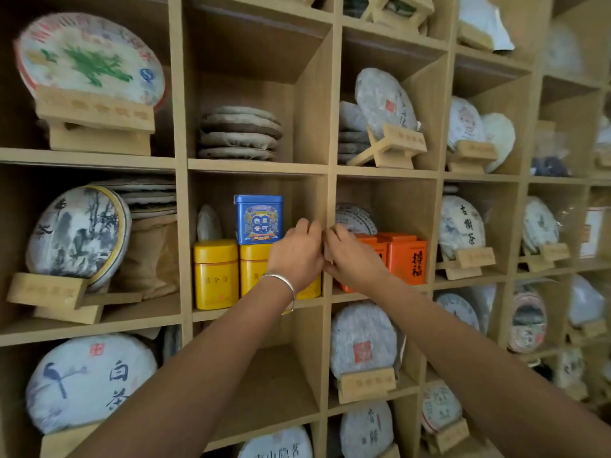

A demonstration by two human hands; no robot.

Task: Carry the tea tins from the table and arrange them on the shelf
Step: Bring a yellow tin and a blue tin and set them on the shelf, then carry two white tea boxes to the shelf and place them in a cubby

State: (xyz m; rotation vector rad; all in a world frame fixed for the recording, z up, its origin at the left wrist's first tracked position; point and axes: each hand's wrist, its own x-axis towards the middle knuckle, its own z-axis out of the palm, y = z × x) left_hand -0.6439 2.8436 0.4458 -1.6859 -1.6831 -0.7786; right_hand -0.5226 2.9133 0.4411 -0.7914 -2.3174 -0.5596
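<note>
In the middle cubby, two yellow tea tins (215, 274) (254, 269) stand side by side with a blue tin (259, 219) stacked on top. My left hand (297, 256), a silver bangle on its wrist, covers a third yellow tin (310, 290), fingers curled by the divider. The cubby to the right holds orange tins (406, 257). My right hand (353, 259) lies over the leftmost orange tin (368, 241), fingers bent. Whether either hand grips its tin is hidden.
The wooden shelf wall (330, 166) is a grid of cubbies. Most hold paper-wrapped tea cakes on wooden stands (367, 385). A stack of cakes (239, 133) lies in the cubby above. The cubby below (264, 391) the yellow tins has a bare floor.
</note>
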